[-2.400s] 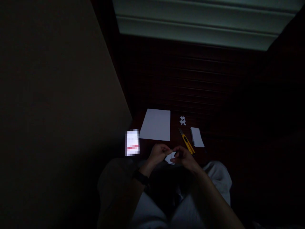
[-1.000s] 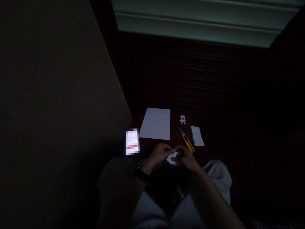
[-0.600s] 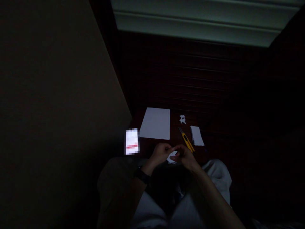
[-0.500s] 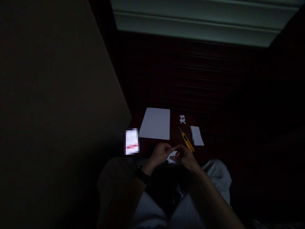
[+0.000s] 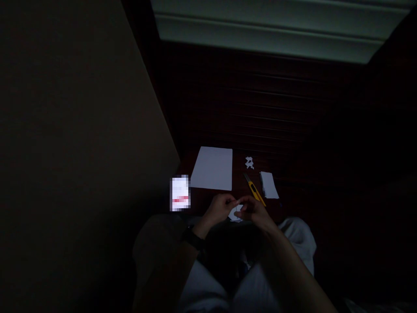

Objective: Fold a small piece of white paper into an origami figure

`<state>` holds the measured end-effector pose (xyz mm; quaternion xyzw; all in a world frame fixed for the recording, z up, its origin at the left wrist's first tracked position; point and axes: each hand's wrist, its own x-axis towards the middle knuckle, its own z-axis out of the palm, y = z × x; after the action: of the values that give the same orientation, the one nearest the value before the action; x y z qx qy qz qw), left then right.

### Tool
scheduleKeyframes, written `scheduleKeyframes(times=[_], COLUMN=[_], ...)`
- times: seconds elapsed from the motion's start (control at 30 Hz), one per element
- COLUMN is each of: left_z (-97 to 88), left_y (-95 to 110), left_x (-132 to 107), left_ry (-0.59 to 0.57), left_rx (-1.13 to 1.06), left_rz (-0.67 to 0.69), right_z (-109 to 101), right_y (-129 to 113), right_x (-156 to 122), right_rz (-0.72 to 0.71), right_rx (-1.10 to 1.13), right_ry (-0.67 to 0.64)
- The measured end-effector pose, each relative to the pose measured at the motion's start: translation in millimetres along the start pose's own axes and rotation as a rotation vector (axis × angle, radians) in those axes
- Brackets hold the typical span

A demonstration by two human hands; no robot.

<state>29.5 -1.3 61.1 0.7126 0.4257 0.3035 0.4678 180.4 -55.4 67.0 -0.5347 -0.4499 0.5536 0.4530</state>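
A small white folded paper (image 5: 233, 214) lies at the near edge of the table, partly hidden by my fingers. Thumb and fingers of my left hand (image 5: 220, 209) close at its upper left edge; a dark band circles that wrist. My right hand (image 5: 256, 211) meets the left fingertips above the paper, its fingers curled and its thumb pressed on the sheet. Just beyond the right hand lies a yellow utility knife (image 5: 255, 191), its blade end pointing away from me. Dim light leaves the exact finger contact hard to make out.
A large white sheet (image 5: 213, 169) lies at the back left of the dark table, beside a bright pixelated rectangle (image 5: 180, 193). Small paper scraps (image 5: 249, 163) sit behind the knife, and a stack of white paper (image 5: 269, 185) is to the right. A wall (image 5: 97, 108) rises on the left.
My right thumb has shifted slightly over the folded paper, and its fingers have moved a little. The left hand stays nearly still, and the things on the table keep their places.
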Motion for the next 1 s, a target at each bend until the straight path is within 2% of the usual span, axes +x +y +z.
scheduleKeyframes(times=[0.4,0.67,1.0], left_z=[-2.4,-2.6,-3.6], left_y=[2.9,-1.3,-0.4], left_x=[1.2,1.8,3.1], left_ry=[-0.010,-0.055,-0.082], left_rx=[-0.019,-0.078,-0.240], left_rz=[0.012,0.022,-0.052], right_z=[-4.7,-4.0,-6.8], right_y=[2.1,-0.2,-4.2], right_x=[0.9,-1.3,-2.3], right_rz=[-0.047,-0.068,-0.120], right_rx=[0.000,-0.023,-0.065], right_ry=[0.013,0.038,-0.068])
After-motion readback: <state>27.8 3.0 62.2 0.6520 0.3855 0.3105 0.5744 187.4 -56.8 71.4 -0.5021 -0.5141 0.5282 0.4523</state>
